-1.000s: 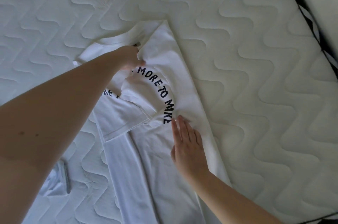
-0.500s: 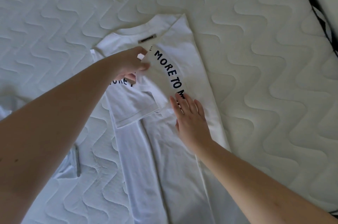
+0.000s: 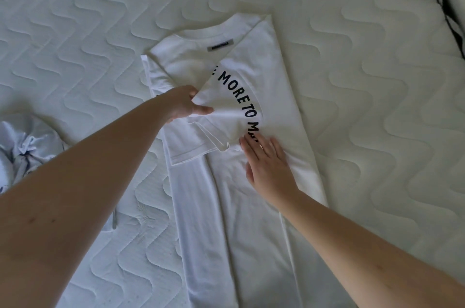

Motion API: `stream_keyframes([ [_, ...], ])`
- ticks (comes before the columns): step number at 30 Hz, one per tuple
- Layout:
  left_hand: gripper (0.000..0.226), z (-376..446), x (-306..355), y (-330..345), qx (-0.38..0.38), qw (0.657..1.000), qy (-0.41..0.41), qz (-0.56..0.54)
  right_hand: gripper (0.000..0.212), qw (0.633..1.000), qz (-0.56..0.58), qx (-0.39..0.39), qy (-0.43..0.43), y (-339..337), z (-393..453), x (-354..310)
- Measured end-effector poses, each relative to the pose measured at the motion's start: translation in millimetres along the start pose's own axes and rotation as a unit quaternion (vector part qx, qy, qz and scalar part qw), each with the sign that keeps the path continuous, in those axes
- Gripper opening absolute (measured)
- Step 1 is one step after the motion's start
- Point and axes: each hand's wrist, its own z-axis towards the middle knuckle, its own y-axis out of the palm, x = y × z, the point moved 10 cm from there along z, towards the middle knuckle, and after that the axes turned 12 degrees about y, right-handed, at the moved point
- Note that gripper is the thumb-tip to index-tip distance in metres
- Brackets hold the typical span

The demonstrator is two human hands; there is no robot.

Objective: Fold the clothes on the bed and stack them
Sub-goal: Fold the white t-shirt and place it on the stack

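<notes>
the white t-shirt [image 3: 251, 182] is lying on the bed [image 3: 377, 81], its right side folded inward. the left hand [image 3: 183, 105] is pinching the sleeve to lay it flat, while the right hand [image 3: 268, 169], fingers spread, is pressing the cloth so the fold is not slipping.

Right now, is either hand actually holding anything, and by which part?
The left hand pinches the white T-shirt by the folded-over sleeve fabric beside the lettering. The right hand lies flat on the shirt, gripping nothing.

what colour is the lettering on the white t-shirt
The lettering on the white t-shirt is black or very dark navy, seen in the head view.
</notes>
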Motion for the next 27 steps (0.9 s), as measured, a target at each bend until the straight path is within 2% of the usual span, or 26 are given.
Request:
stream_keyframes([
  [2, 0.059, 1, -4, 2, 0.022, 0.999, 0.021, -0.019, 0.058, 1.000, -0.006, 0.024, -0.001, -5, -3, 0],
  [5, 0.039, 0, -9, -7, 0.107, 0.991, 0.036, -0.070, 0.062, 0.998, -0.001, 0.056, 0.002, -14, 0, -2],
  [8, 0.020, -5, -12, -22, 0.207, 0.967, 0.052, -0.140, 0.058, 0.997, 0.003, 0.066, -0.051, -14, -2, -18],
  [11, 0.009, -9, -12, -24, 0.244, 0.954, 0.059, -0.163, 0.054, 0.995, 0.001, 0.046, -0.094, -1, -13, -25],
  [15, 0.011, -11, -10, -23, 0.253, 0.962, 0.055, -0.093, 0.057, 0.996, 0.001, 0.011, -0.086, 12, -25, -17],
  [18, 0.009, -14, -8, -23, 0.260, 0.962, 0.067, -0.054, 0.056, 0.996, 0.019, 0.029, -0.085, 6, -25, -17],
  [19, 0.015, -14, -9, -22, 0.260, 0.962, 0.062, -0.061, 0.055, 0.995, 0.030, 0.040, -0.082, 2, -23, -17],
  [22, 0.039, -16, -16, -14, 0.217, 0.975, 0.024, -0.034, 0.057, 0.997, 0.049, 0.048, -0.030, -7, -14, -10],
  [24, 0.042, -16, -17, -4, 0.184, 0.983, 0.018, -0.020, 0.060, 0.999, 0.032, 0.015, 0.000, -1, -11, -4],
  [27, 0.042, -18, -15, 6, 0.154, 0.985, 0.035, -0.072, 0.061, 0.999, 0.008, -0.031, -0.011, 12, -12, 0],
])
